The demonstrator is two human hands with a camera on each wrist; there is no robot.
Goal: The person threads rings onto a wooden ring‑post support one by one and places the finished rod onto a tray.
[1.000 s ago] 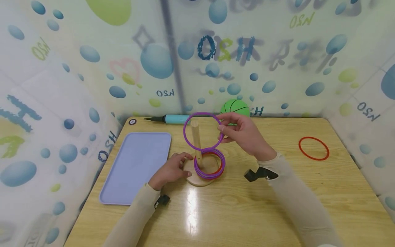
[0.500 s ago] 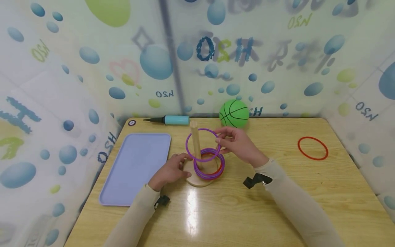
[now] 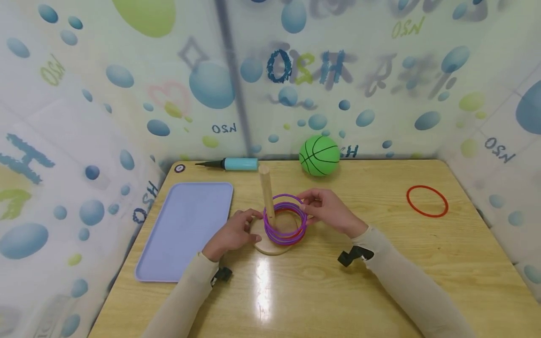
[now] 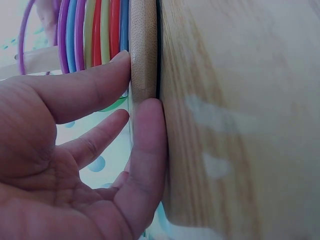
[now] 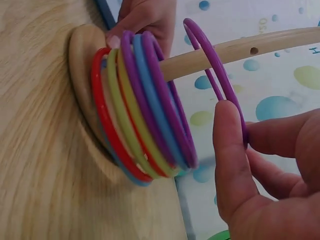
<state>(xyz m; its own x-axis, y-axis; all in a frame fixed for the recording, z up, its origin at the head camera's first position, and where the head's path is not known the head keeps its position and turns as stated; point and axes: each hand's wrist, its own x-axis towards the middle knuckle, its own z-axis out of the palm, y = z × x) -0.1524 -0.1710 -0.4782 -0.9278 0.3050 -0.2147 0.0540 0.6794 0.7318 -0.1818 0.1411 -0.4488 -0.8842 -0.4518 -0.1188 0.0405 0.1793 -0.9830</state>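
Observation:
My right hand (image 3: 331,209) pinches a thin purple ring (image 5: 227,85) between thumb and fingers. The ring is around the upright wooden peg (image 3: 266,192), tilted and a little above the stack. Below it, several coloured rings (image 5: 146,82) in purple, blue, yellow-green and red encircle the peg near its round wooden base (image 3: 264,241). At the base's left side, my left hand (image 3: 234,232) holds its edge with thumb and fingers, seen close in the left wrist view.
A lilac tray (image 3: 186,230) lies to the left. Along the back are a light-blue hand pump (image 3: 241,164) with a black nozzle and a green ball (image 3: 319,156). A separate red ring (image 3: 409,199) lies at the right. Patterned walls border the table.
The right hand has lowered the purple ring down along the peg, from near its top to just above the stack. The left hand has stayed at the base.

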